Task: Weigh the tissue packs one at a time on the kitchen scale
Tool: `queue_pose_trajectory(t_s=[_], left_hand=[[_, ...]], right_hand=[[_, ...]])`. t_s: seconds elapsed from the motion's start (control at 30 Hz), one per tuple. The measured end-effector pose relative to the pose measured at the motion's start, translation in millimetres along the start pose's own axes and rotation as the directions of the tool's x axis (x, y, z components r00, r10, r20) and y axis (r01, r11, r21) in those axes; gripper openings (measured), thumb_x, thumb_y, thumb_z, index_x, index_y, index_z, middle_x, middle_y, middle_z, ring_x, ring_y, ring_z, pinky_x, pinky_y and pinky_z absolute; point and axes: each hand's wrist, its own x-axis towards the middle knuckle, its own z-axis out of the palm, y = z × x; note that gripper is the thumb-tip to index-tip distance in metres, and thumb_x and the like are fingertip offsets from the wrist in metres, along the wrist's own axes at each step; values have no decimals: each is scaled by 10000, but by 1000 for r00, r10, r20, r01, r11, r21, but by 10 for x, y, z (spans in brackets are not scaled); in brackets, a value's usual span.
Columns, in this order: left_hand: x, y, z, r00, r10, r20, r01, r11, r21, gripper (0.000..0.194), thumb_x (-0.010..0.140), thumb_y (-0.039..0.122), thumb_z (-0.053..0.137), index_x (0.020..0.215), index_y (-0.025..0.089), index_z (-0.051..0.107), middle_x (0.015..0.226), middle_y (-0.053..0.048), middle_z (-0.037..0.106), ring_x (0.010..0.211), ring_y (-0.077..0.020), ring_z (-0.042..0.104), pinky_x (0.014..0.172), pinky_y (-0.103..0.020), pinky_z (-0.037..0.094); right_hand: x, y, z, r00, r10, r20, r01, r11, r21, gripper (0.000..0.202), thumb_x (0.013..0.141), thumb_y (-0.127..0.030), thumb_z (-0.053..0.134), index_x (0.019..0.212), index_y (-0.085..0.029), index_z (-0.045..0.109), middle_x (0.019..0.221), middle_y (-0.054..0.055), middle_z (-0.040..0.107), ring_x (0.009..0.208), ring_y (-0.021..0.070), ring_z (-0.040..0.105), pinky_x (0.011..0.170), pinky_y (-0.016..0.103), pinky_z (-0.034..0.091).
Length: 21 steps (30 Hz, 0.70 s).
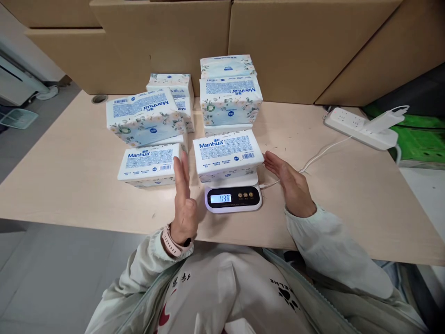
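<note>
Pale table (83,185), tissue pack (227,153) on scale (236,200), empty hands (185,204) either side

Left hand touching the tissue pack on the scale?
Apart. The head view shows a strip of bare tabletop between the left hand and the tissue pack on the scale.

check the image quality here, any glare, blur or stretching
Head view: soft light, no strong glare on the Manhua packs; head view: the scale display glows brightly; head view: the left hand seems slightly blurred at the fingers; head view: apparent wide-angle stretching leans the cardboard boxes outward.
</note>
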Motion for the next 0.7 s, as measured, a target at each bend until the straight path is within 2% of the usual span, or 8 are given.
queue_pose_trajectory(t_s=[0.07,0.17,0.33,0.7], left_hand=[[-1,-11,5,995,-76,60,80,994,-77,749,1094,757,290,1773,503,100,1877,169,84,1775,-287,-4,1473,-548,34],[-10,-34,-2,989,-114,99,126,985,-121,747,1085,779,257,1767,524,85,1874,195,42,1773,-273,-61,1473,-539,6],[-20,-58,-10,989,-131,67,139,981,-136,712,1092,766,258,1758,544,133,1871,196,86,1775,-268,-39,1475,-532,0],[-35,-115,-44,988,-129,82,138,983,-120,712,1098,753,248,1764,526,134,1879,165,95,1778,-263,-4,1473,-544,42]], right_hand=[[-2,8,-7,1000,-4,-1,4,1000,6,528,1045,-663,630,1448,-338,737,1522,32,742,1485,300,666,1347,587,463],[-2,15,-12,1000,-16,-1,16,1000,14,525,1048,-661,627,1446,-338,738,1519,31,743,1480,293,670,1346,579,466],[-7,15,-14,999,-37,-7,38,999,22,506,1053,-648,628,1439,-341,742,1511,24,750,1468,280,679,1338,569,479],[-38,-24,-3,999,-48,0,48,999,12,487,1073,-627,603,1453,-350,729,1523,16,743,1485,275,664,1338,566,474]])
